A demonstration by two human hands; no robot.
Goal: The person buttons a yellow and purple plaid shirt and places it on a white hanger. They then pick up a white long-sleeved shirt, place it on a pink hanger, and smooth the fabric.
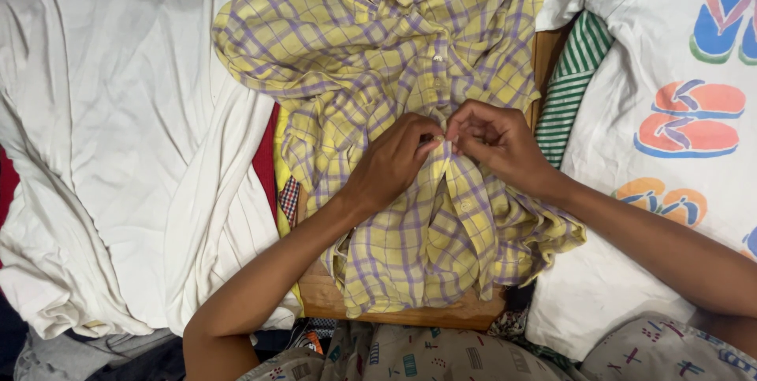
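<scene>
we are pinching the front placket of the yellow and purple plaid shirt (pixel 378 57) with both hands, fingertips pressed together on the cloth at its middle. our left hand (pixel 392 162) and right hand (pixel 497 144) are meeting almost touching. the shirt is lying crumpled on a wooden board (pixel 441 314), between a white sheet (pixel 118 136) and a white shirt with sandal prints (pixel 678 113). a green striped cloth (pixel 572 81) is peeking out just beside our right hand.

a home (laundry spot): clothes (pixel 126 152) piled around a wooden board (pixel 410 314).
</scene>
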